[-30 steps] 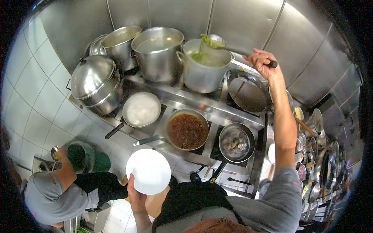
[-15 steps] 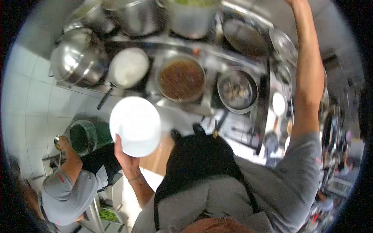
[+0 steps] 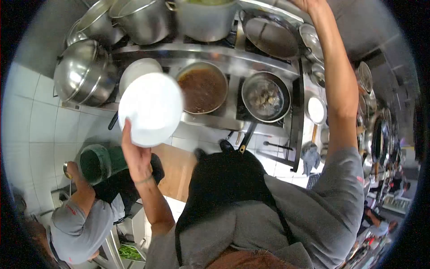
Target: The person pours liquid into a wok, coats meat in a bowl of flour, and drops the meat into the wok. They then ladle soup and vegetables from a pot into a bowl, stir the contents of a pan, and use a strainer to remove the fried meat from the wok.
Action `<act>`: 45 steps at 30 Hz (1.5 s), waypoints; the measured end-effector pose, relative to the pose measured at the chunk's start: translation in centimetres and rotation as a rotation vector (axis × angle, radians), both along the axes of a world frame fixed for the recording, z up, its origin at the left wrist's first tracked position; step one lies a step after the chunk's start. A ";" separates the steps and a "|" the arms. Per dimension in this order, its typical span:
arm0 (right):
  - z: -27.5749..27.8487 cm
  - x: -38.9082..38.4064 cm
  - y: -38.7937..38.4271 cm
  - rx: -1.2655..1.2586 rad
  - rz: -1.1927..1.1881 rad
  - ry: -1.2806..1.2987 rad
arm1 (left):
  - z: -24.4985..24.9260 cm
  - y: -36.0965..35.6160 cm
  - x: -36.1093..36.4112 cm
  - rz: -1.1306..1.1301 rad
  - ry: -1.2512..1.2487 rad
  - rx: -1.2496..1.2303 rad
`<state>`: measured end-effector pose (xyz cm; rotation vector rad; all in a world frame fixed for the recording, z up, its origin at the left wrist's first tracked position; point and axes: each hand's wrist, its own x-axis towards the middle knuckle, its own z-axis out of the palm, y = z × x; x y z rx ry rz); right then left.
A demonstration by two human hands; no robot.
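My left hand (image 3: 135, 152) grips a white bowl (image 3: 150, 110) by its near rim, thumb over the edge. The bowl is held above the stove's front left and partly covers a pan with white contents (image 3: 141, 68). My right arm reaches up to the back right, and my right hand (image 3: 310, 4) is cut off by the top edge, its fingers hidden. Below that arm, a frying pan (image 3: 247, 134) holds small pale pieces in bubbling liquid. A wide pan of brown sauce (image 3: 202, 89) sits between it and the bowl.
Large steel pots (image 3: 143, 24) and a dark two-handled pan (image 3: 271, 38) line the back burners. A domed steel pot (image 3: 83, 74) stands left. At lower left, a co-worker (image 3: 85, 219) works near a green bin (image 3: 96, 163). A white-filled ladle (image 3: 316, 111) lies right.
My left hand has raised the white bowl up and slightly left, over the white-filled pan. My right hand has shifted left along the top edge.
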<state>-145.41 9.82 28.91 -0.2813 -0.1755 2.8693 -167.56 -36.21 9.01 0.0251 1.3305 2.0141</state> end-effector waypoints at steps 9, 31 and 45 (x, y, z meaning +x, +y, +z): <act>0.3 3.0 -0.9 -0.060 -0.020 -0.036 | -0.2 22.6 -4.5 -0.366 0.130 0.187; 4.6 14.9 -13.4 0.123 -0.073 -0.318 | 3.3 36.6 -0.7 -0.436 0.183 0.167; -1.3 19.4 -26.0 1.251 0.056 -1.262 | -1.5 25.8 4.4 -0.521 0.081 0.108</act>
